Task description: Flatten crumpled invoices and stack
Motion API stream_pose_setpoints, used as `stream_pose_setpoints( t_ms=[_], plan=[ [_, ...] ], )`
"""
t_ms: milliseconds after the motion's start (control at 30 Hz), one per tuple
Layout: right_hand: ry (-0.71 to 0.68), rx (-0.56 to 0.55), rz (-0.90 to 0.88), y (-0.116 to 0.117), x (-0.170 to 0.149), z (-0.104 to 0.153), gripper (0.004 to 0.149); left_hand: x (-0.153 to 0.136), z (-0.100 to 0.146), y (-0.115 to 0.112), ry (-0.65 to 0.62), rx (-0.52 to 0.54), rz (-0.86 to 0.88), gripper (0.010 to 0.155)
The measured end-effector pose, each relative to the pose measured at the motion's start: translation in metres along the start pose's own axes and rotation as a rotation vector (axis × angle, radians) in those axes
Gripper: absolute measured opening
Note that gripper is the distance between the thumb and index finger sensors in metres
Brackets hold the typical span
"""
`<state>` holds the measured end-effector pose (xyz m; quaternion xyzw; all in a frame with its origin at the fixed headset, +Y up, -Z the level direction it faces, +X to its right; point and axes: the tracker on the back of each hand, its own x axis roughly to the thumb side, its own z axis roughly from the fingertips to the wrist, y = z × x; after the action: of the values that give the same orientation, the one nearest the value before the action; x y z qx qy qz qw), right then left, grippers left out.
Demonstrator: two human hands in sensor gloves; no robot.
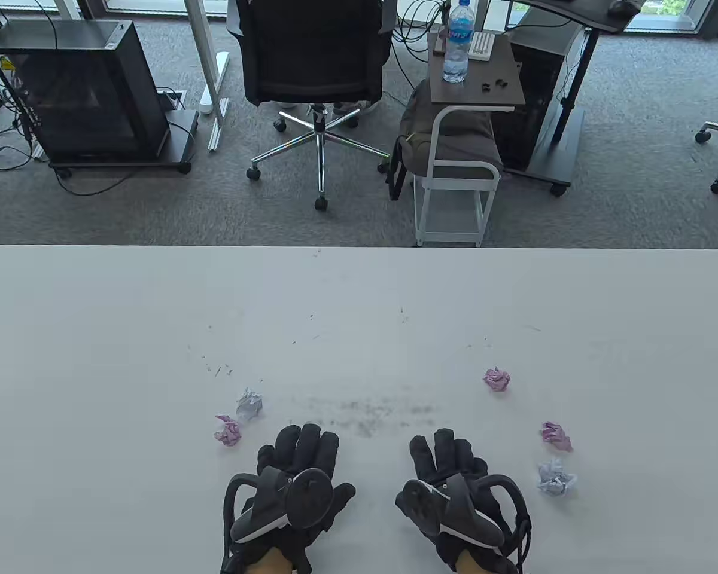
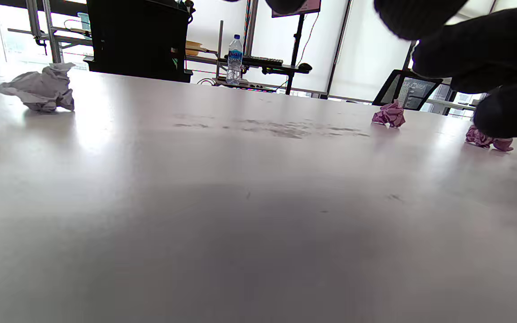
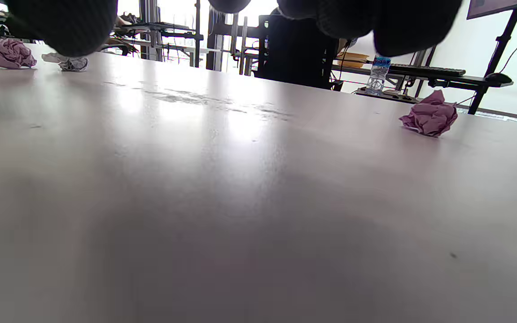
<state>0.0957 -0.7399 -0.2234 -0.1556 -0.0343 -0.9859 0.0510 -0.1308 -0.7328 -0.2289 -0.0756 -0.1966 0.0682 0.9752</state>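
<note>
Five crumpled invoices lie on the table (image 1: 96, 335), none flattened yet. The left hand (image 1: 296, 478) and the right hand (image 1: 452, 487) are laid flat near the front edge, fingers straight and holding nothing. A grey ball (image 1: 249, 403) and a pink ball (image 1: 228, 430) are found just beyond the left hand; three others are spread to the right. The nearest ball should be pinched lightly at its edges and opened slowly, so that the thin paper is not torn, then pressed with flat palms.

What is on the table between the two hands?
Only bare table between the left hand and right hand, with grey smudges just beyond the fingertips, seen in the table view.
</note>
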Motion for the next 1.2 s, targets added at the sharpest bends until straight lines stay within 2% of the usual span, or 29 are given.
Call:
stream_pose_setpoints(
  t_ms=[333,533,667,767,867,967,1200],
  plan=[
    [-0.016,-0.004,-0.018,0.003,0.001,-0.001,0.083,-0.002,0.001,0.0,0.011,-0.003,0.024,0.077],
    [-0.019,0.0,-0.037,0.003,0.0,-0.001,0.083,-0.011,0.004,0.0,0.035,0.014,0.13,0.076],
    [-0.022,-0.014,-0.076,0.001,-0.001,-0.001,0.082,-0.039,0.01,0.009,0.15,0.119,0.238,0.076],
    [-0.035,0.001,-0.052,-0.001,0.003,0.0,0.083,-0.068,0.015,0.014,0.265,0.085,0.304,0.078],
    [-0.056,-0.024,-0.046,-0.004,0.006,-0.001,0.082,-0.096,0.02,0.018,0.371,0.068,0.25,0.08],
    [-0.084,-0.001,-0.061,-0.002,0.013,-0.003,0.082,-0.118,0.02,0.013,0.461,0.043,0.28,0.078],
    [-0.121,-0.009,-0.089,-0.004,0.015,-0.002,0.082,-0.136,0.005,-0.013,0.544,-0.011,0.272,0.073]
  ],
)
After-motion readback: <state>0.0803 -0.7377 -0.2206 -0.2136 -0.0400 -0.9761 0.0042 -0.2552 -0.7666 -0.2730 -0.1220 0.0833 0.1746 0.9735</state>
